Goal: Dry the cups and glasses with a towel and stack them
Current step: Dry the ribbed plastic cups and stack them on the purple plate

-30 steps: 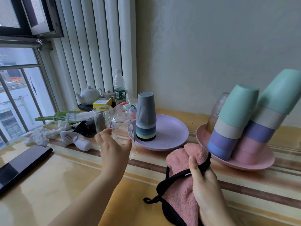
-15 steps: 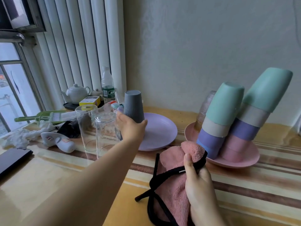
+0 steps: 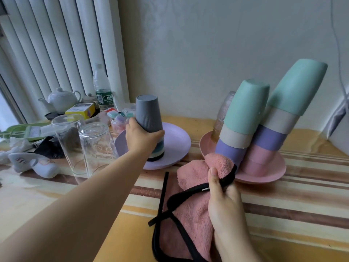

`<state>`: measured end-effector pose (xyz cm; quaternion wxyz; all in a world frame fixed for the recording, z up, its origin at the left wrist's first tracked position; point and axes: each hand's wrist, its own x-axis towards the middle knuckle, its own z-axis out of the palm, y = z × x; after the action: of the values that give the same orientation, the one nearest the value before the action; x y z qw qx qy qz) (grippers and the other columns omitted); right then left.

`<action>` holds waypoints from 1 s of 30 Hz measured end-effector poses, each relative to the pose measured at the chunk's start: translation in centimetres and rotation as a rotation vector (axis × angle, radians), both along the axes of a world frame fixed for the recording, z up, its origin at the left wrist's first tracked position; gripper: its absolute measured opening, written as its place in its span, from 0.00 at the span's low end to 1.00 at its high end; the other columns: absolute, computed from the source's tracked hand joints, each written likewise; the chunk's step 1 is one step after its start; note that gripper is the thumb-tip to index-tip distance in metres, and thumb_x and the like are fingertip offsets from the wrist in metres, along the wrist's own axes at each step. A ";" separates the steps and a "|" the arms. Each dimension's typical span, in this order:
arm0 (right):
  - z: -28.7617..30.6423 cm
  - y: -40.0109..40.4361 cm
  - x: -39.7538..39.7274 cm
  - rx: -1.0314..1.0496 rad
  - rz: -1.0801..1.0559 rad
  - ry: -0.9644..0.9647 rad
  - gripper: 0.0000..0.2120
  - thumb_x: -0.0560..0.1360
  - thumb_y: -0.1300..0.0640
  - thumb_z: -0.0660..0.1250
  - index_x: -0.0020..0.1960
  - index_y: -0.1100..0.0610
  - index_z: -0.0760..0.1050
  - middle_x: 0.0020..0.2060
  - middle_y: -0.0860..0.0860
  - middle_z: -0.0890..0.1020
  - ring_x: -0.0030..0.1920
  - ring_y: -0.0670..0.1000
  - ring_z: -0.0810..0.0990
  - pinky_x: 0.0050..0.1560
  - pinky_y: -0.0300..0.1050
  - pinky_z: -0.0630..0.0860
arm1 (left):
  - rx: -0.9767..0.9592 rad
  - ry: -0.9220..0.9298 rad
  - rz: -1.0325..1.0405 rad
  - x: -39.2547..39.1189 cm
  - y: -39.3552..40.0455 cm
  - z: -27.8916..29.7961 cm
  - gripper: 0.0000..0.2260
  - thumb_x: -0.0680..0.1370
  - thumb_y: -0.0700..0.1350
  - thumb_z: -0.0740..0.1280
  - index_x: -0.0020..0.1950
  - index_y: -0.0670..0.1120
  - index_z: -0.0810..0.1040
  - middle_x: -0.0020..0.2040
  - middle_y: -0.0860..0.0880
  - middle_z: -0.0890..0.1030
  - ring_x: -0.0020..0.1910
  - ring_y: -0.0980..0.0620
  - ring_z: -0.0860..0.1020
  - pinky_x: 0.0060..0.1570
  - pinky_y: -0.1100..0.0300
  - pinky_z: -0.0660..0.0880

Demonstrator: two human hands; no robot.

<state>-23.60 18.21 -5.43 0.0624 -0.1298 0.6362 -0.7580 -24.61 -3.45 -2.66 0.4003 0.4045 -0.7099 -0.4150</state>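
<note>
The grey cup (image 3: 148, 113) sits upside down on top of a short stack of cups (image 3: 157, 150) on the lilac plate (image 3: 177, 142), at the middle of the bench (image 3: 56, 197). The left hand (image 3: 140, 138) has its grip wrapped round the cup's lower part, thumb on the right side, fingers round the left, arm stretched forward from the near left. This looks like the start of a drying round: a cup is being taken from the stack. The next move probably calls for lifting it straight up so the cups beneath do not come along, then bringing it to the towel (image 3: 198, 186).

The right hand (image 3: 222, 193) holds the pink towel bunched on the near bench, thumb pressing its black edging, ready to take the cup. Two glasses (image 3: 83, 142) stand upside down just left of the plate. On the right, two leaning stacks of coloured cups (image 3: 264, 118) rest on a pink plate (image 3: 264, 176).
</note>
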 end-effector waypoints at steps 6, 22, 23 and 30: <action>0.0 0.1 0.1 -0.034 0.013 -0.017 0.15 0.69 0.42 0.60 0.46 0.50 0.78 0.37 0.32 0.82 0.41 0.27 0.77 0.40 0.21 0.69 | -0.161 -0.121 -0.128 -0.7 2.1 0.0 0.27 0.65 0.51 0.78 0.54 0.45 0.66 0.53 0.48 0.72 0.47 0.47 0.73 0.42 0.52 0.71; -0.8 -0.3 -0.1 -0.016 0.015 0.062 0.22 0.68 0.42 0.60 0.52 0.56 0.79 0.46 0.43 0.83 0.43 0.29 0.77 0.43 0.22 0.69 | -0.394 -0.216 -0.157 -0.4 1.6 1.8 0.29 0.69 0.59 0.73 0.58 0.44 0.66 0.54 0.46 0.76 0.46 0.43 0.76 0.44 0.50 0.75; -0.9 -0.4 0.0 -0.021 0.016 0.056 0.22 0.68 0.42 0.60 0.51 0.56 0.79 0.46 0.42 0.83 0.43 0.29 0.77 0.43 0.22 0.69 | -0.389 -0.216 -0.175 -0.5 1.5 1.8 0.28 0.68 0.59 0.74 0.57 0.45 0.66 0.53 0.47 0.76 0.46 0.44 0.76 0.45 0.49 0.76; -1.1 0.0 -0.2 0.048 0.029 0.014 0.15 0.72 0.45 0.62 0.38 0.56 0.76 0.29 0.41 0.81 0.32 0.31 0.76 0.35 0.24 0.70 | -0.212 0.064 -0.266 -0.7 1.5 3.4 0.28 0.68 0.52 0.76 0.60 0.46 0.65 0.56 0.47 0.72 0.54 0.49 0.72 0.47 0.54 0.69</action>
<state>-23.78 18.23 -6.51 0.0723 -0.1427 0.6526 -0.7406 -25.35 -1.94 0.72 0.4049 0.2490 -0.7838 -0.3996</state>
